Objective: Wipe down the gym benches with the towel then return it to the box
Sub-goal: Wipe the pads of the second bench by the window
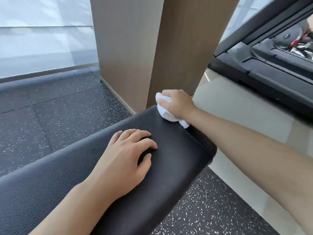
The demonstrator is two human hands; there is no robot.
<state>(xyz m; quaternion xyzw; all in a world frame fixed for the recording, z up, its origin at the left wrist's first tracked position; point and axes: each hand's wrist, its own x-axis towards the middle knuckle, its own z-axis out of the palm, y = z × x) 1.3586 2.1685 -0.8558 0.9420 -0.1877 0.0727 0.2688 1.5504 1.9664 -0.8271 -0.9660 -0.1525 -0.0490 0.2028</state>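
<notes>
Black padded bench (169, 150) across the middle of the view, running from lower left to its far end at upper right — grained vinyl-looking cover, likely firm padding underneath, probably smooth enough for cloth to glide yet heavy enough to stay put under a push. Rounded far corners, a stitched seam along the end edge; beyond the end edge, a drop to pale tile floor (245, 119) on the right and speckled rubber floor (50, 119) on the left.

Brown pillar (152, 48) close behind the far end of the pad, nearly touching its corner — little room for a forward stroke there, so knuckles at risk of bumping it. Dark exercise machine (271, 61) upper right, well apart. Open room mostly back along the pad toward the body, and sideways off either long edge.

Left hand (125, 160) flat on the pad mid-bench, fingers spread and relaxed, holding nothing, seemingly bracing.

Right hand (176, 104) at the far right corner of the pad, fingers curled over and clamped on the white towel (165, 112), pressing it against the end edge.

Towel small, bunched, soft and light; no stiffness, easily wadded. Best held as a ball under the palm, loose tail tucked to avoid dragging — one corner hanging free below the wrist.

Box not in view.
</notes>
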